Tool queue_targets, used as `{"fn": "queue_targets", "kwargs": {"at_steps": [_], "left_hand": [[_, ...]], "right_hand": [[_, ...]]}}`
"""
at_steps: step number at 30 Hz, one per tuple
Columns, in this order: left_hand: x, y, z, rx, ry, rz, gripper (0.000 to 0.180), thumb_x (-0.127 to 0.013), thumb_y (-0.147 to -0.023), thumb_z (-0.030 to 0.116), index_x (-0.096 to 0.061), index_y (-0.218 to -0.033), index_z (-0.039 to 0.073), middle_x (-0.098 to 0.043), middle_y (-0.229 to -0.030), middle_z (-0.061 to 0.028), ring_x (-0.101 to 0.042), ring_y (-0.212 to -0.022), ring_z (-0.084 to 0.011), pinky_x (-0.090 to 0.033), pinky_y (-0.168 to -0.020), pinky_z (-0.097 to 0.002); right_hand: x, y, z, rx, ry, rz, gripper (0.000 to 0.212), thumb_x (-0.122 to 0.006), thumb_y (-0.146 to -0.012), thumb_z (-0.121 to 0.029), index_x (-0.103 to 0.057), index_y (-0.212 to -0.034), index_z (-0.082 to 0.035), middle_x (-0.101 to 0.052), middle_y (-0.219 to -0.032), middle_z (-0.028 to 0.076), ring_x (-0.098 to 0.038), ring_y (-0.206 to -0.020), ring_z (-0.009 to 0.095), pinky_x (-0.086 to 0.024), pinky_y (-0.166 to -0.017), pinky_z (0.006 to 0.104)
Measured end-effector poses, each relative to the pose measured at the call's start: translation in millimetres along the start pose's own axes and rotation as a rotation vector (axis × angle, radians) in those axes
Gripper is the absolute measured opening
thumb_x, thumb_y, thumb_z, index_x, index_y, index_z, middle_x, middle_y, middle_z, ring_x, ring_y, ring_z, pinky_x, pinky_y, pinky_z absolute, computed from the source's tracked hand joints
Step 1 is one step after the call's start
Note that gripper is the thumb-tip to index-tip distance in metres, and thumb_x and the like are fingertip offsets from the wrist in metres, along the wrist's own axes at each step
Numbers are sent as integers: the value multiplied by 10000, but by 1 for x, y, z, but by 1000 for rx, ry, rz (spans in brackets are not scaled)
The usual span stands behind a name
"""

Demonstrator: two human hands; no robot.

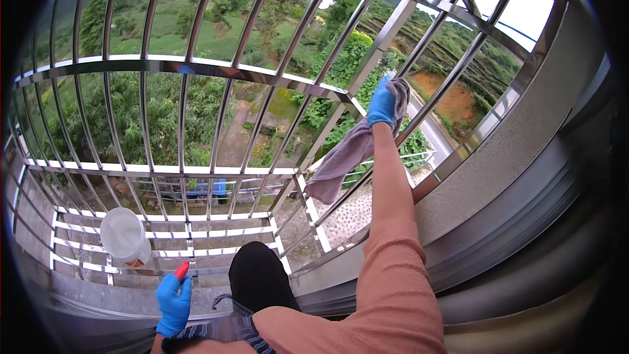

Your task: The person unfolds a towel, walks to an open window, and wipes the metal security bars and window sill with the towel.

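Note:
My right hand (381,105), in a blue glove, reaches out at arm's length and is closed around a greyish-mauve cloth (344,160). Part of the cloth is bunched above the glove by the metal bars of the window cage, and a long end hangs down to the left. Low on the left, my left hand (172,307), gloved in blue too, is closed on a small red object (182,270) whose tip sticks out; its kind I cannot make out. A white bucket (124,236) stands on the cage's slatted floor, just beyond my left hand.
Shiny steel bars (216,111) and a horizontal rail (164,64) enclose the space ahead. A slatted metal base (226,233) lies below. The window frame and sill (485,216) run along the right. My dark-clad knee (259,278) is near the base. Greenery and a road lie outside.

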State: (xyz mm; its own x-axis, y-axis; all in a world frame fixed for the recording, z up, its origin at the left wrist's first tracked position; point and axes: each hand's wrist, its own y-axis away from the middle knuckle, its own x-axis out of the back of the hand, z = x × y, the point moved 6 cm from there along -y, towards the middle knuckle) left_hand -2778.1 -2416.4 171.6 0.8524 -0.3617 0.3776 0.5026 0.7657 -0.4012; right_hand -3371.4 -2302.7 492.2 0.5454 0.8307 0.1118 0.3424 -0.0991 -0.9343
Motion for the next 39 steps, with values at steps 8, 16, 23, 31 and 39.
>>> {"fn": "queue_targets", "kwargs": {"at_steps": [8, 16, 23, 31, 39], "left_hand": [[8, 14, 1, 6, -21, 28, 327, -598, -799, -7, -641, -1119, 50, -597, -771, -127, -573, -684, -224, -441, -642, -316], [-4, 15, -25, 153, -147, 81, 345, -588, -802, -11, -633, -1138, 53, -579, -758, -122, -537, -657, -221, -431, -630, -318], [-31, -3, -26, 110, -216, 112, 308, -596, -813, 23, -639, -1118, 41, -573, -758, -133, -548, -665, -243, -430, -626, -338], [-14, 16, -47, 207, -363, 188, 300, -580, -825, 19, -633, -1120, 35, -563, -749, -128, -539, -657, -234, -427, -617, -333], [1, 28, -65, 291, -365, 242, 305, -572, -844, 30, -620, -1145, 34, -540, -726, -115, -508, -633, -201, -423, -612, -320]], "right_hand": [[51, -64, -148, 519, 545, 88, 127, -559, -809, -137, -605, -778, -22, -631, -820, 158, -623, -730, 283, -506, -650, 342], [-13, -185, -176, 670, 755, -222, 166, -592, -779, -149, -692, -830, -28, -666, -916, 205, -650, -884, 339, -533, -759, 374], [-18, -197, -190, 615, 996, -321, 222, -622, -761, -118, -684, -957, -35, -653, -1005, 206, -620, -996, 346, -517, -835, 380], [-78, -253, -124, 354, 203, -112, 449, -640, -765, -279, -619, -1089, 31, -621, -1104, 210, -604, -998, 276, -465, -870, 362], [-97, -271, -71, -278, -682, -85, 514, -631, -781, -344, -615, -1064, 85, -621, -959, 169, -560, -809, 211, -456, -780, 345]]}}
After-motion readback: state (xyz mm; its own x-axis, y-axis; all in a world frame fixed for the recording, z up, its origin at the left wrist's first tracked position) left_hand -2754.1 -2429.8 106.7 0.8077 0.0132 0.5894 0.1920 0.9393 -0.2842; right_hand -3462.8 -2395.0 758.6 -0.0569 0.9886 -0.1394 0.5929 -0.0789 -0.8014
